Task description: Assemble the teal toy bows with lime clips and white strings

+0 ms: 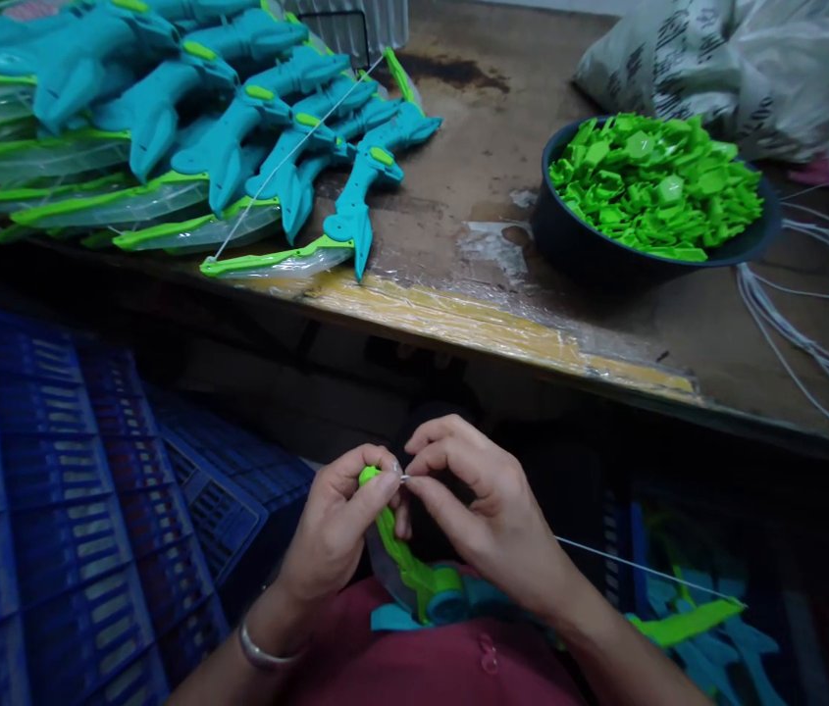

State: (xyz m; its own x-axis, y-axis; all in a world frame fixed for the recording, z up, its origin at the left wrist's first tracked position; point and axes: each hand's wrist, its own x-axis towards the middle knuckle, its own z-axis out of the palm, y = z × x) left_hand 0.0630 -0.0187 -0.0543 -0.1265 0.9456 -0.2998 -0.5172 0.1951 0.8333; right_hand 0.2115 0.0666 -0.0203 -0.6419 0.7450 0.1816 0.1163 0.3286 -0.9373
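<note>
Evidently the toy bow (403, 549) lies across the person's lap, one bright green limb rising toward the hands and the other limb pointing out to the right past the right forearm. Its middle part is blue-green and partly covered by the right hand and arm. A white string (642, 566) runs from the far tip of that right-hand limb and passes behind the right arm; a short bit of white cord shows between the two hands. The left hand (344, 520) is clamped on the upper green tip, thumb and fingers closed around it. The right hand (484, 490) has its thumb and forefinger pinched together on the cord, just beside the left thumb, with its other fingers bent. A silvery bracelet (267, 652) circles the left wrist, and a dark red shirt (450, 667) lies behind the bow.

Beyond the lap stands a brown worktop (450, 211) with a worn yellow strip along its near edge. On its left, similar bows (156, 98) lie in an overlapping heap; the nearest has its string drawn straight from tip to tip. To the right, a dark bowl (576, 230) is heaped with small green pieces (656, 186), near loose white cords (797, 333) and a printed sack (700, 74). Blue crates (38, 490) stand at lower left.
</note>
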